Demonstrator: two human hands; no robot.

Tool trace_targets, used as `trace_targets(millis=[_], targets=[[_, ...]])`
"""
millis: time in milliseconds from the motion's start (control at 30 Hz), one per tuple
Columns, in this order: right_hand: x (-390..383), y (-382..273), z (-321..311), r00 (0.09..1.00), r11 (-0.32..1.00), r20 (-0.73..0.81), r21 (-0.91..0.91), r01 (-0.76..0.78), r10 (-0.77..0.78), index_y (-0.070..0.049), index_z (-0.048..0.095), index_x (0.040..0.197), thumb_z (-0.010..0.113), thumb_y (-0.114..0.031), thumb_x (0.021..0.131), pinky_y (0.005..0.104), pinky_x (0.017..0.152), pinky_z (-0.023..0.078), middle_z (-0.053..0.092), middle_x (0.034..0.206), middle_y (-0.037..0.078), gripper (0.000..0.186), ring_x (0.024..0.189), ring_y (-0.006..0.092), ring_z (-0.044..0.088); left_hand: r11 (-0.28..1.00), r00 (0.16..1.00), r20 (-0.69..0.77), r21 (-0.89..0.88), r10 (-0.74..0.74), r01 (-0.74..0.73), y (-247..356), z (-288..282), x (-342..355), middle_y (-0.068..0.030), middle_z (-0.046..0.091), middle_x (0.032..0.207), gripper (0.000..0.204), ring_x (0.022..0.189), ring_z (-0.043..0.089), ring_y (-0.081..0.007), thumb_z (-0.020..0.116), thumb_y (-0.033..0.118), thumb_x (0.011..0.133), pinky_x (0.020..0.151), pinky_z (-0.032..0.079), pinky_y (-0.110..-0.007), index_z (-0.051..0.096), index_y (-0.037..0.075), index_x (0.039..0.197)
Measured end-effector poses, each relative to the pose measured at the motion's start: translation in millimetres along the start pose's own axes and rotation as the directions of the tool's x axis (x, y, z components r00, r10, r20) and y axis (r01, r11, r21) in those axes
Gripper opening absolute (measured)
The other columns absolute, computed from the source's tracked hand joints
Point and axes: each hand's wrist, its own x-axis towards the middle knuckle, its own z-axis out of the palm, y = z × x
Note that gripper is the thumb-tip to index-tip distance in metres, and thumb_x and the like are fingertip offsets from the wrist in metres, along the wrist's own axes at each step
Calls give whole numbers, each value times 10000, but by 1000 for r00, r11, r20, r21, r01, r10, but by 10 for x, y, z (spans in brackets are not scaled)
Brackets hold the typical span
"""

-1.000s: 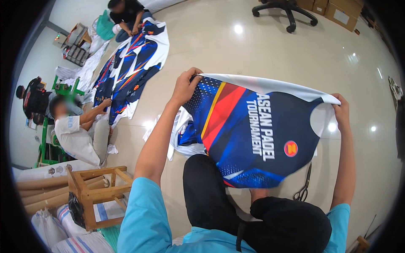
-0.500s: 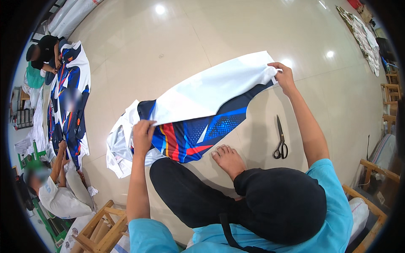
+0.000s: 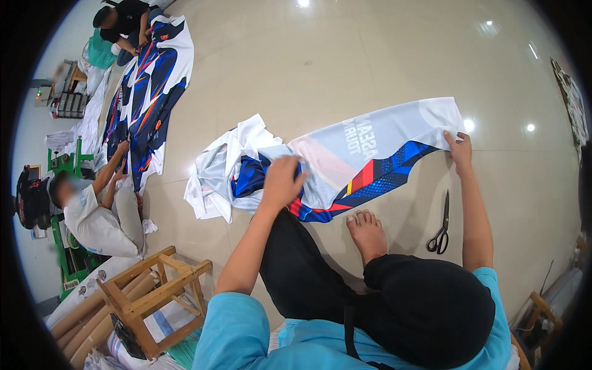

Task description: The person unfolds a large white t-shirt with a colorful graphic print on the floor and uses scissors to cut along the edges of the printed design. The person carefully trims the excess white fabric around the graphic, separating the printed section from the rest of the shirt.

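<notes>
A long printed fabric piece (image 3: 401, 123) stretches across the tiled floor in front of me. Its pale back faces up with faint mirrored lettering, and a blue, red and yellow printed face shows along the near edge. At its right end, my right hand (image 3: 457, 150) pinches the cloth's edge between thumb and fingers. My left hand (image 3: 283, 182) lies over the cloth's left part, fingers stretched and thumb apart. Beside that hand is a crumpled heap of white and blue fabric (image 3: 213, 169). Black-handled scissors (image 3: 439, 239) rest on the floor below my right hand, touched by neither hand.
My bare foot (image 3: 368, 234) stands close to the cloth's near edge. Two people sit at the left around another spread of printed fabric (image 3: 157, 98). A wooden stool (image 3: 157, 296) and cardboard rolls (image 3: 92, 330) are at the lower left. More cloth (image 3: 568, 102) lies at the far right.
The view has shifted. My left hand has let go of the folded edge and moved onto the cloth. The upper layer now shows faint lettering; my right hand still grips the right end.
</notes>
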Motion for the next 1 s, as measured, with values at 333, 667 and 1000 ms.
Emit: trace_targets(millis=[333,667,1000], targets=[[136,70,-243,999,826,-30,564,-17,41,56,477,1407,692,-85,918,375,801,578,644,1160,193,553,969,237,672,904,899,-100,-35,-427,426,-910,258,38,-266,703,958,449,916,690,-441,764,150,846,832,536,-487,597,47,1250],[377,284,-754,959,900,-180,-418,128,-220,-50,654,1282,689,-53,842,451,933,555,644,1251,224,442,1082,360,661,768,769,-22,-76,-639,636,-694,-149,-657,-190,639,1137,380,974,630,-304,693,80,828,874,514,-398,644,7,1197],[722,-587,123,619,435,315,-490,755,-719,-152,736,1188,686,-57,877,442,1030,504,650,1282,114,329,1260,325,565,985,987,70,110,-143,135,-327,206,6,-162,642,1152,392,1126,588,-362,755,287,906,979,436,-495,663,87,1231]])
